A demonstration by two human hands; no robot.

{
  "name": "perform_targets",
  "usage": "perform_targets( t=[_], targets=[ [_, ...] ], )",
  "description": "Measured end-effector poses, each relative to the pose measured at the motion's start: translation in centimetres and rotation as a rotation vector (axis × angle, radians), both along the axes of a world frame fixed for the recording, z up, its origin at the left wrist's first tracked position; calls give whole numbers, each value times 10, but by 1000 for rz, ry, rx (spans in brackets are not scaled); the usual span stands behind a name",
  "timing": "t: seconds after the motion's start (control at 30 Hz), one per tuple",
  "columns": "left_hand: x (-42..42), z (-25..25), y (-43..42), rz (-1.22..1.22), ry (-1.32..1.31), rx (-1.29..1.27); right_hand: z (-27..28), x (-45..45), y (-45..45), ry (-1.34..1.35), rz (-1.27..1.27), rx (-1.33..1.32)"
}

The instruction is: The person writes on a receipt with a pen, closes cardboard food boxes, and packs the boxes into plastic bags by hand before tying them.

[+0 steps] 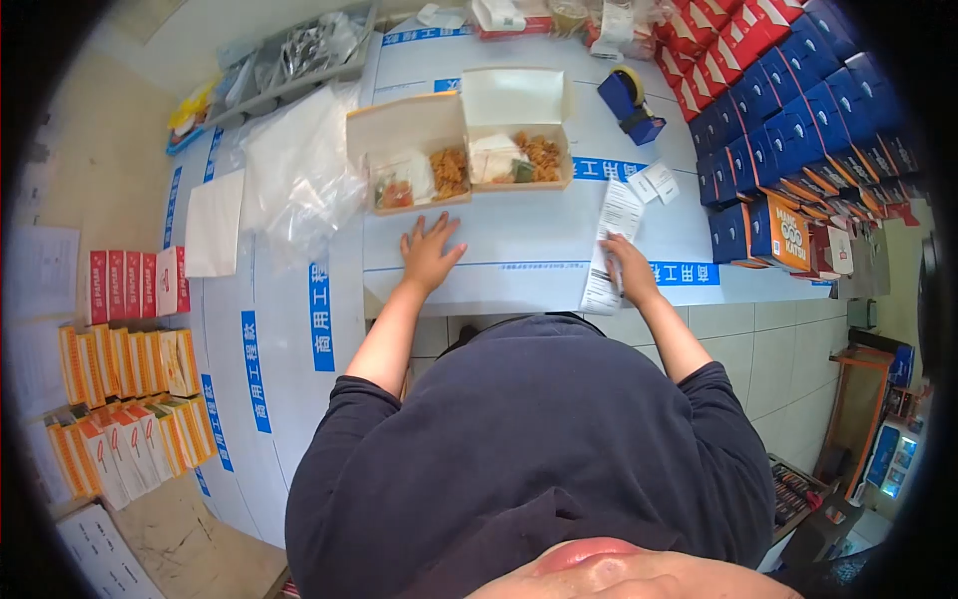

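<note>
Two open meal boxes stand side by side on the table. The left box (419, 204) and the right box (519, 187) each hold fried, crumbly brown pieces beside something wrapped in white paper, with their lids raised at the back. My left hand (431, 252) lies on the tabletop just in front of the left box, fingers spread and holding nothing. At the right, my right hand (626, 267) grips the edge of a long printed receipt (611, 235). Small white printed slips (655, 183) lie beyond the receipt's far end.
A blue tape dispenser (631, 105) sits behind the slips. Stacks of blue boxes (768, 130) and red boxes (723, 55) line the right. Clear plastic bags (304, 170) and white paper (216, 225) lie left; a grey tray (289, 95) stands behind. Yellow cartons (130, 359) stand far left.
</note>
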State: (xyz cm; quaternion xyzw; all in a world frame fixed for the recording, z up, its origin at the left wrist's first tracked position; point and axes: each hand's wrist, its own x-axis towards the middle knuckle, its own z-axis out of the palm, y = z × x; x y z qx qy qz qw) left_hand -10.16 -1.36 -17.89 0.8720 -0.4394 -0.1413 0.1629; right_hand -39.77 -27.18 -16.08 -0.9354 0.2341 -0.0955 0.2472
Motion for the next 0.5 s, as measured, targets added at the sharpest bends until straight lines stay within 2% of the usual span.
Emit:
perform_targets(
  t=[0.03, 0.1, 0.13, 0.2, 0.23, 0.3, 0.4, 0.5],
  targets=[
    [4, -1, -17, -5, -7, 2, 0, -7, -11, 17, -50, -4],
    [14, -1, -52, 229, 187, -181, -4, -14, -23, 23, -47, 2],
    [17, 0, -68, 229, 178, -183, -6, -14, -29, 32, -38, 4],
    [24, 1, -98, 455, 276, -303, -8, -6, -38, -8, 7, 30],
    [30, 3, -107, 460, 262, -304, -8, 2, -40, -23, 25, 50],
    [42, 2, -119, 274, 431, -294, -5, 21, -48, -37, 67, 74],
    [49, -28, -121, 238, 363, -426, -10, 55, -73, -47, 95, 52],
    [20, 17, -116, 266, 426, -416, -12, 94, -104, -23, 90, 53]
  ],
)
